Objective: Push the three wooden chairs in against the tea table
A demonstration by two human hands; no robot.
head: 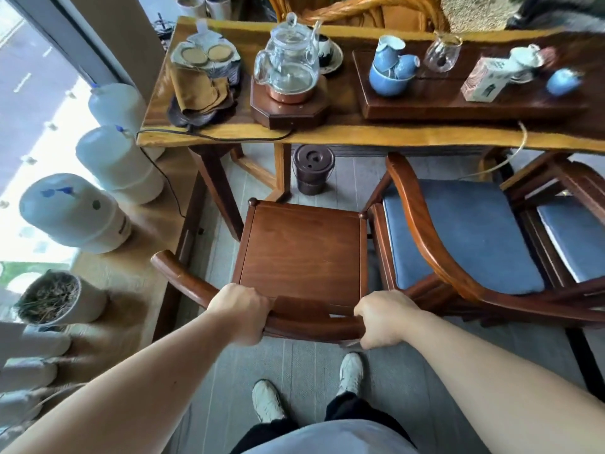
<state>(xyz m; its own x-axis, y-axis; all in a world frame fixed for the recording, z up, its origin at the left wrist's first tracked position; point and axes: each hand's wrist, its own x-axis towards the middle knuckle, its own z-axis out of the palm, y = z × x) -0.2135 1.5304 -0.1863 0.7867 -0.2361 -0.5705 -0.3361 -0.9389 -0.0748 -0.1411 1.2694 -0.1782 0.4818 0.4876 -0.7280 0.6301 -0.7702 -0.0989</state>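
A wooden chair with a bare brown seat (302,253) stands in front of me, its front edge a little short of the tea table (360,134). My left hand (244,314) and my right hand (384,317) both grip its curved back rail. To the right a second wooden chair with a blue cushion (458,234) sits angled, its front under the table edge. A third chair with a blue cushion (576,237) is at the far right, partly cut off by the frame.
The table carries a glass teapot (288,65) on a wooden base, blue cups (391,72) on a tray and a small box (484,80). A dark lidded bucket (312,168) stands under the table. Water jugs (75,213) and a potted plant (49,298) line the left platform.
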